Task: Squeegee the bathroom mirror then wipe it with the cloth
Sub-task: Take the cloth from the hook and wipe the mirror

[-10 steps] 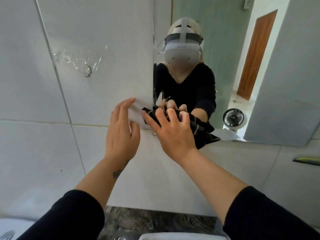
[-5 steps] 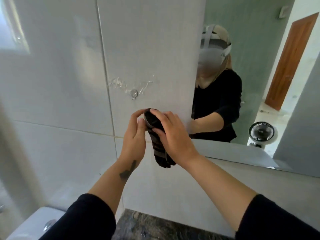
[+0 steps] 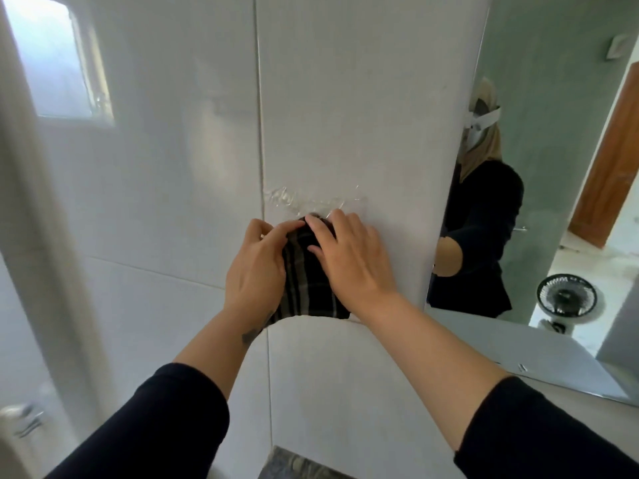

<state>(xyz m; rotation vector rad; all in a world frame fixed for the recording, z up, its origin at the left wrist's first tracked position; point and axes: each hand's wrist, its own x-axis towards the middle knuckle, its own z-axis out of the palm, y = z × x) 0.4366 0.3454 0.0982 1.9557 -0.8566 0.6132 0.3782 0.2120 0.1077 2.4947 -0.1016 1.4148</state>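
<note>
A dark plaid cloth (image 3: 307, 281) hangs against the white tiled wall, just under a clear adhesive hook patch (image 3: 311, 202). My left hand (image 3: 256, 271) grips the cloth's left edge, and my right hand (image 3: 352, 261) holds its top and right side, fingers pressed near the hook. The mirror (image 3: 567, 209) fills the right of the view, its left edge running down beside my right forearm. It reflects a person in black clothing. No squeegee is in view.
A frosted window (image 3: 55, 60) sits at the upper left. A small black fan (image 3: 565, 299) and a brown door (image 3: 612, 160) appear as reflections in the mirror. A dark marbled counter edge (image 3: 297, 464) shows at the bottom, and a white fixture (image 3: 20, 423) at lower left.
The view has swung left, away from the mirror toward the tiled wall. Both hands have carried the cloth from the mirror's edge up to the hook patch, where it now hangs spread between them.
</note>
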